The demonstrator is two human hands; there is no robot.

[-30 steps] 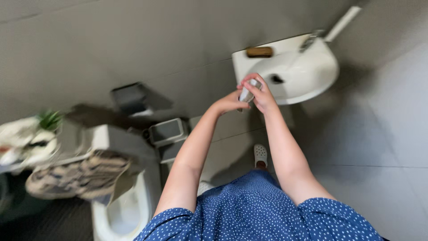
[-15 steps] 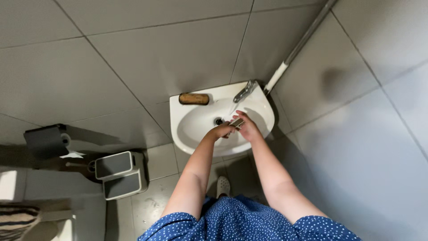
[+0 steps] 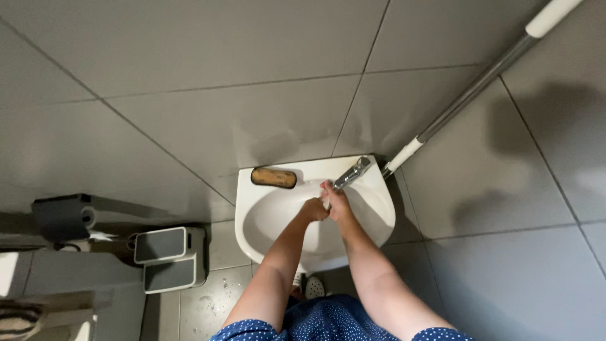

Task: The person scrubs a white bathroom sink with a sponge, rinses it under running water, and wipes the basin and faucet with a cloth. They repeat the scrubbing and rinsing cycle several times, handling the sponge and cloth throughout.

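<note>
While under tap (image 3: 351, 175), hands in sink (image 3: 265, 215)

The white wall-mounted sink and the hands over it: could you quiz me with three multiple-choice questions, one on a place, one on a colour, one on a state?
1. Where does the brown oblong bar lie?
A. on the sink's back ledge, left of the tap
B. on the floor
C. on the bin lid

2. What colour is the person's garment?
A. red striped
B. blue with white dots
C. plain green

3. How are the two hands placed?
A. wide apart on the rim
B. close together under the tap
C. hanging at the sides

Answers:
1 A: the brown oblong bar rests on the ledge of the white wall-mounted sink, left of the metal tap.
2 B: the blue garment shows small white dots.
3 B: the left hand and right hand meet over the basin just below the spout.
</note>
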